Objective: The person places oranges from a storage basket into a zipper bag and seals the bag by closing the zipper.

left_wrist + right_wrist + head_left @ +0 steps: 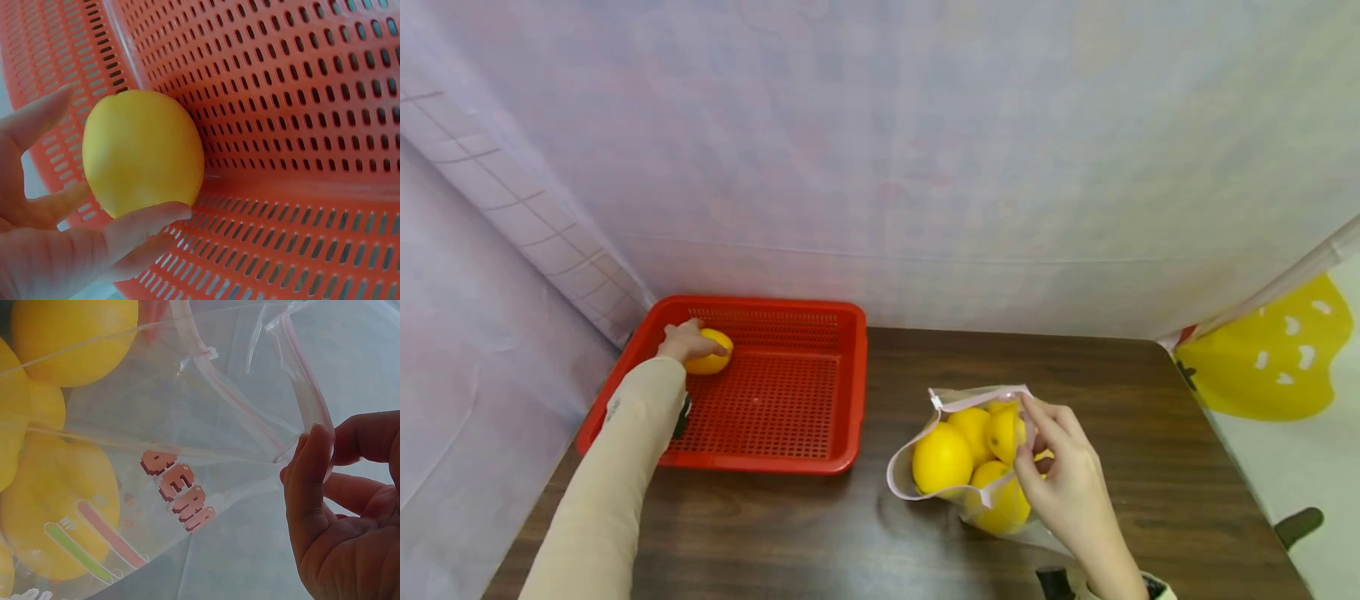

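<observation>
Inside the red plastic basket [775,408], my left hand [688,342] is at a yellow lemon [711,360] near the far left corner. The left wrist view shows one finger spread away from that lemon [144,153], while another touches its lower side. My right hand [1063,475] pinches the pink-edged rim of a clear zip bag [900,475] between thumb and fingers. The bag's mouth gapes toward the basket. Several yellow lemons [942,458] lie in it. Printed letters and coloured bars mark the bag's side in the right wrist view.
Basket and bag stand on a dark brown wooden table [820,533]. Pale cloth [887,167] hangs behind the table and on its left. A yellow strawberry-shaped piece [1270,358] is beyond the right edge.
</observation>
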### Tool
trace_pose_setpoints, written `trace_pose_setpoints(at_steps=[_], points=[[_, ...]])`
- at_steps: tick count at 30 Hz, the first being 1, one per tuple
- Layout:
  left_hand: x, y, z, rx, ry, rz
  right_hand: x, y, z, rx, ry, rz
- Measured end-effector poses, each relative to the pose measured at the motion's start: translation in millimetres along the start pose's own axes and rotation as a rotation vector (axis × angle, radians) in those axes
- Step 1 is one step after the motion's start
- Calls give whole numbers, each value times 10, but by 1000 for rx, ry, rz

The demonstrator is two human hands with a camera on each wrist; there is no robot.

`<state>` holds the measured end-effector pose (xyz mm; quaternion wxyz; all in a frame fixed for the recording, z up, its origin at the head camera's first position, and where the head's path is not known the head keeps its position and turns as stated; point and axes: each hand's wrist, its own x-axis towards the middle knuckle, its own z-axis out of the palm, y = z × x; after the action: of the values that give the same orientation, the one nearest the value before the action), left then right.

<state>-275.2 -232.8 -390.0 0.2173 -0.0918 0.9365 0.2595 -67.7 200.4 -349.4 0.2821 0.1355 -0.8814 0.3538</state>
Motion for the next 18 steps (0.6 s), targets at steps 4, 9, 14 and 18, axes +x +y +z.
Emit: trace_pose_setpoints(at_steps=[4,9,14,18], points=[[19,14,39,-31,-25,-47,-10,12,-2,2,-2,-4],[31,14,88,-67,-10,-62,-11,7,-10,6,-8,-2],[34,9,125,-54,47,-30,-15,5,-10,6,-9,0],[11,-10,126,-47,80,7,-6,8,-5,6,-8,-7]])
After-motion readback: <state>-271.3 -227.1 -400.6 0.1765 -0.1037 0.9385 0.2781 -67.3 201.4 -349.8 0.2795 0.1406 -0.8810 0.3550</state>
